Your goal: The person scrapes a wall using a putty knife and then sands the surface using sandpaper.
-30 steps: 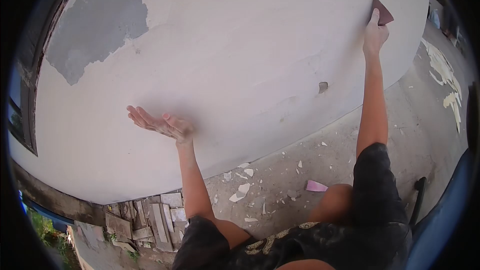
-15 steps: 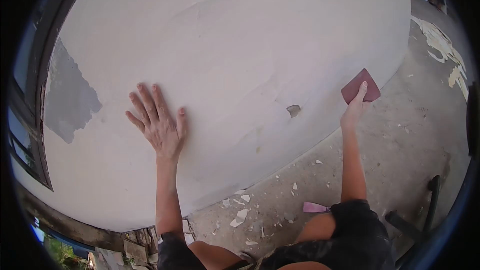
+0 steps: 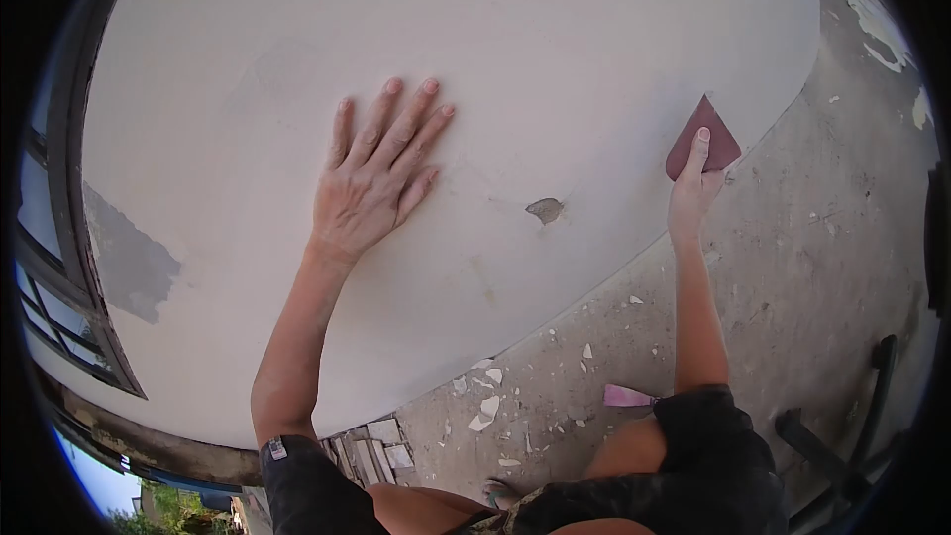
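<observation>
My left hand [image 3: 369, 188] lies flat against the pale wall [image 3: 565, 59], fingers spread and nothing held. To its right, a small chipped hole [image 3: 545, 210] shows in the wall's surface. My right hand [image 3: 693, 193] grips a folded reddish-brown sheet of sandpaper [image 3: 721, 152], the thumb on its near face and the other fingers behind it. That sheet is close to the wall's lower right edge; whether it touches the wall, I cannot tell.
Broken plaster flakes [image 3: 483, 414] litter the concrete floor [image 3: 792, 248]. A pink wedge-shaped item [image 3: 626, 395] lies near my knee. Dark metal-looking legs [image 3: 822, 446] stand at lower right. A dark-framed window [image 3: 69, 277] and a grey bare patch [image 3: 129, 258] are at left.
My left hand has slid up and to the right across the wall, still flat. My right hand has shifted slightly, and the sandpaper in it is turned with a corner pointing up. The view has also shifted.
</observation>
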### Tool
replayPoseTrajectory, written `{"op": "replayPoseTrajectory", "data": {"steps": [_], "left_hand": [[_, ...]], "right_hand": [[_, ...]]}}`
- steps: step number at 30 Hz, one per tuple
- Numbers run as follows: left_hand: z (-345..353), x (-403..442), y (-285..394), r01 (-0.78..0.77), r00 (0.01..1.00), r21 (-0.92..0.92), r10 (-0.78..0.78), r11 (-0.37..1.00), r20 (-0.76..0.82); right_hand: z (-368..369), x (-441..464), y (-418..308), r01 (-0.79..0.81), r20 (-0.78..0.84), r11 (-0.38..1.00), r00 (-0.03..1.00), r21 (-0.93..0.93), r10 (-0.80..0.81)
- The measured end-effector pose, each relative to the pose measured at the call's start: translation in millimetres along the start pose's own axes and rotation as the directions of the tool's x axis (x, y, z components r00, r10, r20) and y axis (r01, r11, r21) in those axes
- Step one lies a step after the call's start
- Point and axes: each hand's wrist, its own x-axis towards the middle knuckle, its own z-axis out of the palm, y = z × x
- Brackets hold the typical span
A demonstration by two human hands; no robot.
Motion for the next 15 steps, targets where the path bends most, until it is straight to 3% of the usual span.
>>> {"op": "replayPoseTrajectory", "data": {"steps": [1, 3, 5, 7, 8, 9, 12, 14, 15], "left_hand": [[-1, -1, -2, -0.021, 1.0, -0.008, 0.021, 1.0, 0.02], [-9, 0, -14, -0.058, 0.997, 0.001, 0.058, 0.998, 0.058], [-19, 4, -38, 0.018, 0.998, 0.112, -0.012, 0.993, -0.058], [-25, 9, -71, 0.112, 0.969, 0.186, -0.066, 0.976, -0.239], [-24, 13, -88, 0.118, 0.93, 0.119, -0.067, 0.986, -0.361], [-26, 15, -99, 0.134, 0.897, 0.101, -0.077, 0.986, -0.436], [-28, 12, -113, 0.165, 0.836, 0.079, -0.096, 0.983, -0.541], [-21, 8, -114, 0.149, 0.813, 0.045, -0.097, 0.988, -0.574], [-21, 7, -112, 0.141, 0.822, 0.064, -0.081, 0.988, -0.564]], "right_hand": [[1, 9, 21, -0.012, -0.012, 0.996, 1.0, -0.092, 0.011], [19, 12, 28, 0.316, -0.012, 0.932, 0.946, -0.176, -0.323], [45, 4, 44, 0.364, -0.006, 0.908, 0.928, -0.206, -0.373], [67, -36, 40, 0.653, 0.192, 0.717, 0.757, -0.243, -0.624], [75, -65, 37, 0.748, 0.333, 0.651, 0.652, -0.13, -0.682], [76, -86, 38, 0.814, 0.453, 0.581, 0.518, -0.001, -0.725], [61, -63, 51, 0.943, 0.622, 0.309, 0.169, 0.124, -0.765], [56, -21, 49, 0.833, 0.339, 0.537, 0.548, -0.136, -0.765], [59, -32, 48, 0.813, 0.324, 0.567, 0.576, -0.133, -0.75]]}}
